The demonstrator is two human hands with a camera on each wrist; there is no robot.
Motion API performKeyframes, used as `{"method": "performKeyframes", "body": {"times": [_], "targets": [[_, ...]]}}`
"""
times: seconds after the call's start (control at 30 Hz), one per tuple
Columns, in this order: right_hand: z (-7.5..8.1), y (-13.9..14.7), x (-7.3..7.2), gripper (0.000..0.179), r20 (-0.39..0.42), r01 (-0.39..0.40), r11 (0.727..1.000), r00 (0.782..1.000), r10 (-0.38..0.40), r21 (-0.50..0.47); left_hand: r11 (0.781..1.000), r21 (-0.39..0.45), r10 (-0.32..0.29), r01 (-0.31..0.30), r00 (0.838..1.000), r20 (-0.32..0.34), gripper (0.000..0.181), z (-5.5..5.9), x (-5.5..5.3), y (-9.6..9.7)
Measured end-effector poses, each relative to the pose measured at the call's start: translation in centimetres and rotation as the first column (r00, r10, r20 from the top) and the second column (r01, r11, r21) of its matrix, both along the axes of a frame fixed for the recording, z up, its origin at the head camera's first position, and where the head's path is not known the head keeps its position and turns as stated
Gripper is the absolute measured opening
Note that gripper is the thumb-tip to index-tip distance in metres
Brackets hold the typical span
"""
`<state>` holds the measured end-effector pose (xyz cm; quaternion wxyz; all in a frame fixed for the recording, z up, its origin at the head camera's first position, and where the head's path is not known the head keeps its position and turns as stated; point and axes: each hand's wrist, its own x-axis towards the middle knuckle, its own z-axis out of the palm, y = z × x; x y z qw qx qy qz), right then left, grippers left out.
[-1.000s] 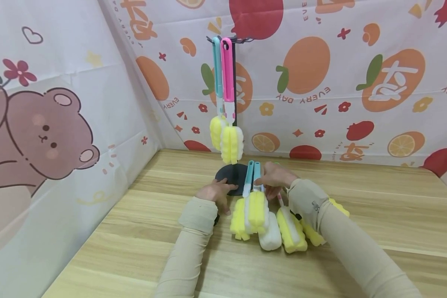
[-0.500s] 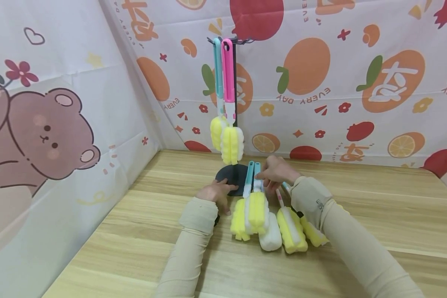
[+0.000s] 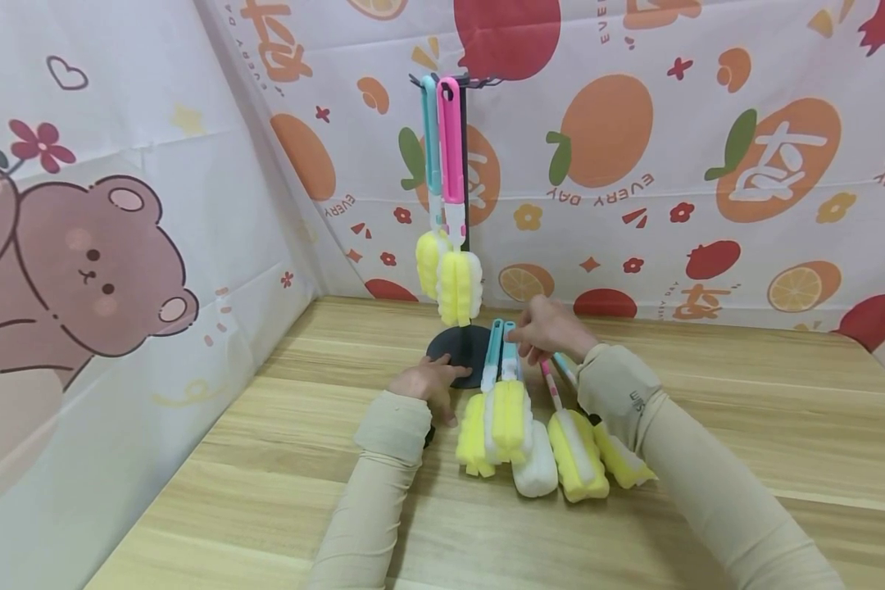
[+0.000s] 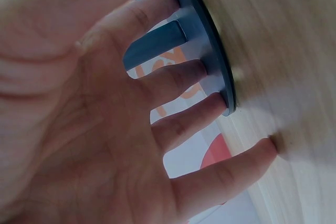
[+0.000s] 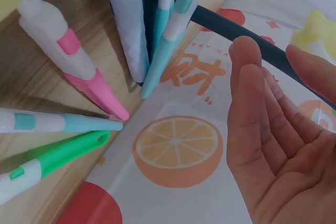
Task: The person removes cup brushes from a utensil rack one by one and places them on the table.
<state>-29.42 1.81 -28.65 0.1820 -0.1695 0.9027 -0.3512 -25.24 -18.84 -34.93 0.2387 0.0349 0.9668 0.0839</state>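
My left hand (image 3: 428, 383) has its fingers spread, with fingertips resting on the round black base (image 4: 200, 30) of a hook stand and one finger on the table beside it. My right hand (image 3: 553, 330) is close to the handle tops of two teal-handled sponge brushes (image 3: 493, 348), which lie with their yellow-and-white heads toward me. In the right wrist view its thumb and fingers are apart, with nothing between them. Under that hand lies a pink-handled sponge brush (image 5: 100, 95). On the stand hang a teal brush (image 3: 431, 139) and a pink brush (image 3: 451, 147).
A white sponge head (image 3: 536, 467) lies among the brush heads. Farther right, partly under my right forearm, is another yellow sponge head (image 3: 623, 463). A green-handled brush (image 5: 73, 153) shows in the right wrist view. Printed cloth (image 3: 612, 246) stands behind the wooden table (image 3: 265, 459).
My right hand has lifted off the brushes at right and shifted slightly up and back, uncovering more of the pink handle. My left hand has stayed on the base.
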Motion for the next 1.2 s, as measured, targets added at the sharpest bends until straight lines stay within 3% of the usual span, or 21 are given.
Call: {"method": "performKeyframes", "body": {"times": [0.43, 0.6, 0.87, 1.2], "targets": [[0.7, 0.1, 0.1, 0.022, -0.086, 0.01, 0.995, 0.996, -0.019, -0.099, 1.0, 0.002, 0.004, -0.003, 1.0, -0.011, 0.09, -0.1, 0.0, 0.1], [0.9, 0.0, 0.1, 0.02, -0.128, 0.014, 0.995, 0.991, -0.026, -0.095, 1.0, 0.003, 0.006, -0.006, 1.0, -0.011, 0.09, -0.1, 0.0, 0.1], [0.9, -0.3, 0.0, 0.022, -0.263, 0.016, 0.999, 0.964, -0.029, -0.052, 1.0, 0.006, 0.016, -0.016, 1.0, -0.007, 0.09, 0.0, 0.1, 0.1], [1.1, -0.6, 0.1, 0.022, -0.326, 0.001, 0.996, 0.945, -0.031, -0.093, 1.0, 0.013, 0.014, -0.014, 1.0, -0.001, 0.09, 0.0, 0.1, 0.0]]}}
